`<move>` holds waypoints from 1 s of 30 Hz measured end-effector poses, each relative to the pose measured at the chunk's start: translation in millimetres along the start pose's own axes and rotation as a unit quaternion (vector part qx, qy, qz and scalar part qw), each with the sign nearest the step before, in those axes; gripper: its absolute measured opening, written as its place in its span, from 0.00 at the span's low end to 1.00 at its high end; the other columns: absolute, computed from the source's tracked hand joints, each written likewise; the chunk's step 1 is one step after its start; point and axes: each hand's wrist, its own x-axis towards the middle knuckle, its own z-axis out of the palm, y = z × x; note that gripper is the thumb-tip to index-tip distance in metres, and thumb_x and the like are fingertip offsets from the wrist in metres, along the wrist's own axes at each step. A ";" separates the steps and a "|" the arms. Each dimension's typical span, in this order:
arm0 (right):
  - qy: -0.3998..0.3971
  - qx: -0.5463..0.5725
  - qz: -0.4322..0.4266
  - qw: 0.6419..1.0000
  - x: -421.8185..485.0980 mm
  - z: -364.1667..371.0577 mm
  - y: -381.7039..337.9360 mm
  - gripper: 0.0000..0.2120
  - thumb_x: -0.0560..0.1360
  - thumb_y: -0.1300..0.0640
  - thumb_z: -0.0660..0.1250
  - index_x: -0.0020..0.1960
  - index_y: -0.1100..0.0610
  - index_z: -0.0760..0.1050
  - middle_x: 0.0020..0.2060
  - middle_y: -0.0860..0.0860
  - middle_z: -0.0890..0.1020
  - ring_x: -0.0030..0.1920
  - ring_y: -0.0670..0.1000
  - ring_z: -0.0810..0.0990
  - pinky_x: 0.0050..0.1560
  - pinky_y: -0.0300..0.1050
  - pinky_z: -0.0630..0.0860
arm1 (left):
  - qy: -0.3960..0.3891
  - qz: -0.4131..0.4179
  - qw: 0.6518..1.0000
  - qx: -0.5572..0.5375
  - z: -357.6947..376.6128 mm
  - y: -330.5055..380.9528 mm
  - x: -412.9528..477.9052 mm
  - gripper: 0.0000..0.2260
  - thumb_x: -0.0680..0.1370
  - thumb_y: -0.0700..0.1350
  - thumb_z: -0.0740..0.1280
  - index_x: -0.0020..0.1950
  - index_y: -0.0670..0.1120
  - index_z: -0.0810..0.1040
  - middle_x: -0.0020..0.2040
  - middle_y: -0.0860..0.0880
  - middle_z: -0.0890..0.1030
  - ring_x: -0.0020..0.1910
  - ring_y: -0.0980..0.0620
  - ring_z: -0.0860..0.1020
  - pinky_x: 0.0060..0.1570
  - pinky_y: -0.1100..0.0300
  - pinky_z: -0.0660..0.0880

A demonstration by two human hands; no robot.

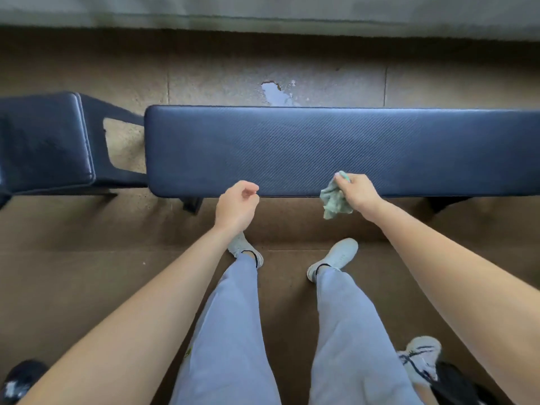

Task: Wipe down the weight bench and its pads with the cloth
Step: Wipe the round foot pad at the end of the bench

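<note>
A long dark blue back pad [321, 147] of the weight bench runs across the view in front of me. A smaller seat pad [43, 141] lies at the left, joined by a dark frame [96, 124]. My right hand [358, 194] grips a crumpled pale green cloth [333, 200] at the pad's near edge, the cloth hanging partly below it. My left hand [236, 207] hovers just in front of the near edge, fingers loosely curled, holding nothing.
Brown rubber floor tiles surround the bench, with a worn pale patch [276, 93] beyond it. A grey wall base [263, 16] runs along the far side. Bench feet [191, 204] stick out below the pad. Another person's shoes [422, 361] stand at my right.
</note>
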 end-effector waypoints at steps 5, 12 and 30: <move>-0.082 0.338 0.020 0.937 -74.3 -76.7 28.7 0.18 0.82 0.47 0.66 0.66 0.58 0.76 0.59 0.58 0.84 0.60 0.59 0.84 0.64 0.60 0.80 | -0.038 0.069 0.997 0.006 56.4 95.1 -61.1 0.10 0.83 0.48 0.66 0.63 0.50 0.80 0.57 0.55 0.81 0.58 0.55 0.78 0.52 0.64 0.72; -0.143 0.449 -0.096 0.877 -191.7 -188.9 83.5 0.20 0.82 0.52 0.68 0.70 0.59 0.73 0.63 0.61 0.81 0.63 0.59 0.82 0.63 0.56 0.80 | -0.227 0.164 0.959 -0.041 145.2 231.4 -167.9 0.19 0.77 0.47 0.72 0.68 0.48 0.78 0.63 0.51 0.81 0.63 0.54 0.79 0.64 0.58 0.75; 0.211 0.449 -0.009 0.868 -225.7 -440.0 273.5 0.05 0.80 0.64 0.69 0.51 0.57 0.82 0.45 0.55 0.86 0.46 0.51 0.83 0.51 0.47 0.80 | -0.315 0.251 0.915 0.038 397.6 451.1 -248.4 0.24 0.83 0.56 0.64 0.45 0.34 0.81 0.37 0.47 0.80 0.36 0.52 0.77 0.37 0.55 0.73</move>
